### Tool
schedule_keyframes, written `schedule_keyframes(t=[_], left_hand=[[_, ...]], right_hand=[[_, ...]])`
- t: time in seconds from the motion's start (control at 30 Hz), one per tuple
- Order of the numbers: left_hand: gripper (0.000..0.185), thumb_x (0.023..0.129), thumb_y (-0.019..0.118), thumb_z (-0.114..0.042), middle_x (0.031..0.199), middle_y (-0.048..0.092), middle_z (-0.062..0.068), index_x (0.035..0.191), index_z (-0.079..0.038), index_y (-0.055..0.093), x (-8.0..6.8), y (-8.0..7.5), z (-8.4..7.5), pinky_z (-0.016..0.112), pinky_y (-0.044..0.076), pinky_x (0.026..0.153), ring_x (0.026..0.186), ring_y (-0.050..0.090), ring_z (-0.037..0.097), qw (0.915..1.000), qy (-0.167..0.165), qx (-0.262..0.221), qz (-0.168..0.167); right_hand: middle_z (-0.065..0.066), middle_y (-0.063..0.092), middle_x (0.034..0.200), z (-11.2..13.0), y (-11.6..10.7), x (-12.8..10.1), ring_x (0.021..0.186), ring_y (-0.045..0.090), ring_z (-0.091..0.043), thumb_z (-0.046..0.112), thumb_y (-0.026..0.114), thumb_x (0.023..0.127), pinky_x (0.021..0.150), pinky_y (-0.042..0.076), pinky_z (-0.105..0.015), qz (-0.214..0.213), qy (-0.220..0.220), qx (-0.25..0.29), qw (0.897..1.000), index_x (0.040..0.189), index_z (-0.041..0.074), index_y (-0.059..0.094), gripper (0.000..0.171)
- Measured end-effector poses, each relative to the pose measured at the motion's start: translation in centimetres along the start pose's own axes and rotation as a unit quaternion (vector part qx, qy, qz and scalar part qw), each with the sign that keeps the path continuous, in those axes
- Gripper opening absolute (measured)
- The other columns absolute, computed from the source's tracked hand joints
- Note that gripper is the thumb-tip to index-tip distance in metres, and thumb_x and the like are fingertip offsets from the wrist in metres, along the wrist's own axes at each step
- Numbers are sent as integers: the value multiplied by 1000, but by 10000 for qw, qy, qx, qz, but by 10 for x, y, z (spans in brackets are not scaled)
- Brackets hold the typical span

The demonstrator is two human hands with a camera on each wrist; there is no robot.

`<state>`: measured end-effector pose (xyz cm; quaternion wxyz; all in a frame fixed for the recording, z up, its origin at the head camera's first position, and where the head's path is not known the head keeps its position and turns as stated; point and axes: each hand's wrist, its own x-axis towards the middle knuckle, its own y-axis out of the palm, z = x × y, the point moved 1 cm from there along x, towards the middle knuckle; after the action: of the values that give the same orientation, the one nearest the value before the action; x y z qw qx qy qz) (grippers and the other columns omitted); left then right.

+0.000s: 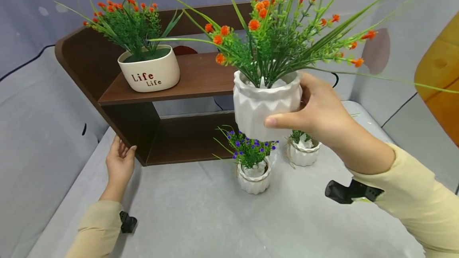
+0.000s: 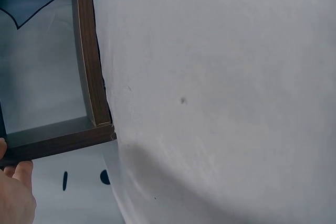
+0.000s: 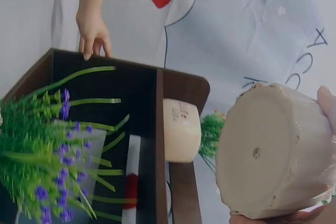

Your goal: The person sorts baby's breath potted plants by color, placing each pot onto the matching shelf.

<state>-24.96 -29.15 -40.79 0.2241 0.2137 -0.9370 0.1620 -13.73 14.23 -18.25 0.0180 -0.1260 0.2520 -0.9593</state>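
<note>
A person's left hand [image 1: 120, 162], fingers bent and thumb forward, grips the lower side edge of a dark brown shelf unit [image 1: 204, 71], which stands to the right of that hand on a pale tabletop [image 1: 193, 214]. Above and to the right of the same hand, a cream planter [image 1: 148, 69] printed twice with the word "Life" sits on the middle board, its greenery tipped with small orange blooms. Farther right, lower than the right hand and to its left, a small white pot [image 1: 254, 180] of purple flowers rests on the tabletop near the front of the unit. Over it, in midair, is a larger ribbed white pot [image 1: 263, 110] of orange flowers and long grassy leaves, roughly upright and clear of both shelf and table; the right wrist view shows a small hole in its underside. The right hand [image 1: 315, 110] grasps this pot from the side, thumb laid across the front. Beneath that hand, a second small white pot [image 1: 303, 154] with green foliage stands on the tabletop, partly hidden.
</note>
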Motion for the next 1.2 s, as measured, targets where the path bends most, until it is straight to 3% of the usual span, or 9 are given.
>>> schedule_keyframes(t=[0.2, 0.4, 0.53, 0.97, 1.2], left_hand=[[60, 86, 57, 13, 130, 53, 28, 143, -1, 40, -1, 2, -2, 3, 45, 85, 106, 52, -6, 9996, -180, 204, 19], [61, 87, 57, 12, 130, 54, 26, 143, -4, 40, -1, 3, -5, 4, 45, 86, 110, 53, -2, 9996, -167, 220, 52], [61, 87, 56, 12, 131, 53, 26, 143, -4, 40, -1, 3, -5, 4, 45, 87, 110, 53, -1, 9994, -234, 233, 52], [59, 87, 56, 13, 129, 54, 28, 142, -3, 42, -2, 2, -6, 3, 44, 86, 105, 52, -8, 9997, -122, 188, 69], [60, 86, 55, 15, 128, 54, 29, 142, -1, 41, -5, 1, -4, 1, 44, 84, 102, 51, -12, 9998, -85, 195, 13]], right_hand=[[-6, 66, 95, 4, 16, 7, 82, 61, -15, 20, 89, 65, 67, 54, -25, 20, -57, 22, 10000, 113, 7, 54, 61], [-7, 64, 94, 5, 25, 17, 82, 57, -16, 30, 89, 64, 67, 50, -25, -238, -135, -401, 9988, 113, 8, 54, 64], [-7, 63, 95, 3, 32, 26, 83, 57, -17, 28, 89, 64, 70, 50, -27, -343, -276, -386, 9983, 112, 7, 56, 62], [-7, 59, 100, 2, 52, 57, 85, 57, -21, 36, 88, 62, 71, 50, -32, -509, -241, -320, 9979, 113, 8, 55, 67], [-6, 59, 104, -2, 56, 75, 88, 56, -21, 36, 88, 62, 73, 50, -32, -667, -436, -331, 9963, 117, 6, 55, 70]])
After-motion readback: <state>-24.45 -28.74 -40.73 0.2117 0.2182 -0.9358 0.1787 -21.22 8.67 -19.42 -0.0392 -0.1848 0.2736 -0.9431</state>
